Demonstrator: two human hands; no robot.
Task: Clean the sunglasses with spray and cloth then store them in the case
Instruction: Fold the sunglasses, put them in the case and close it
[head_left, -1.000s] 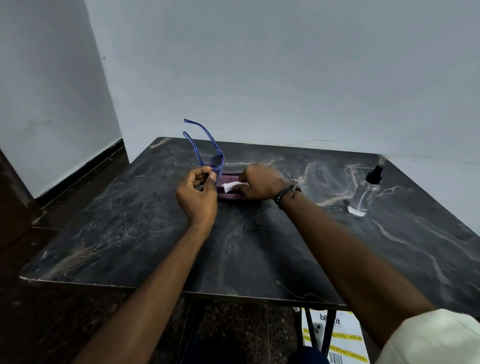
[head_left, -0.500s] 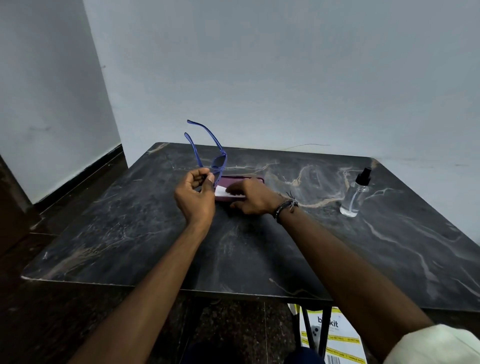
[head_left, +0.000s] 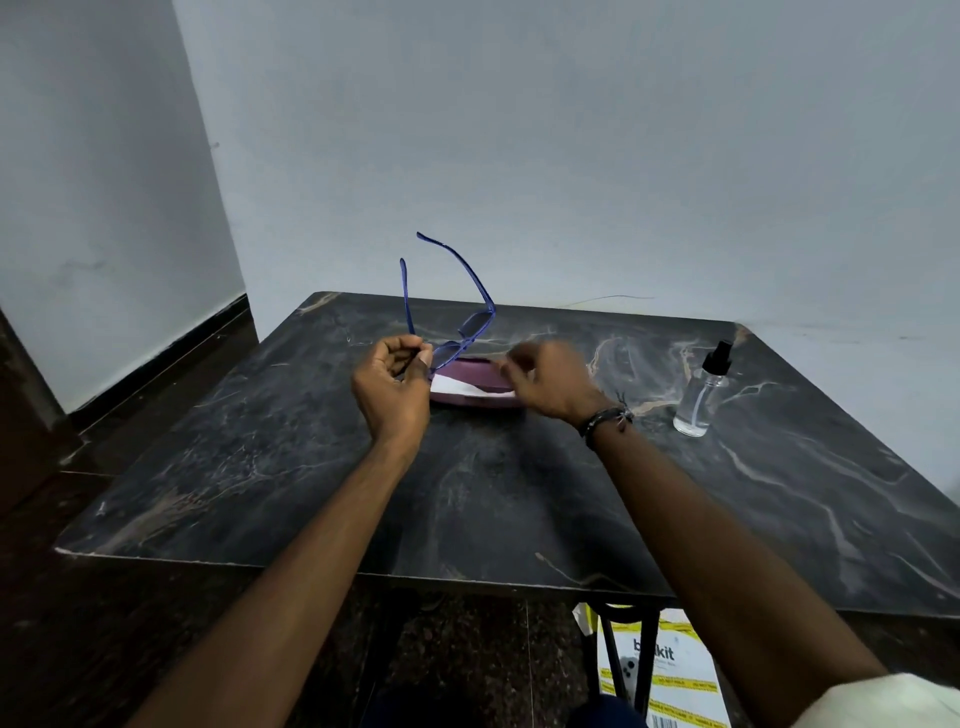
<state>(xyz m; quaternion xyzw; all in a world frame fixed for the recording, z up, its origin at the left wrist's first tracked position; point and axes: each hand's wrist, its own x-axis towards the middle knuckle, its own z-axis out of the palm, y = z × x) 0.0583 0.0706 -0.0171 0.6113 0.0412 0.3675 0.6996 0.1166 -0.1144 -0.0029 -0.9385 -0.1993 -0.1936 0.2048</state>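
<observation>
On the dark marble table, the purple case is the landmark. Just left of the case, the left hand pinches the blue sunglasses at one corner of the frame, arms unfolded and pointing up. Just right of the case, the right hand hovers with curled fingers; I cannot tell if it holds anything. The white cloth lies on the case. Well to the right of the case stands the spray bottle, upright. I judge the task is early or in the middle: wiping, folding and storing remain.
</observation>
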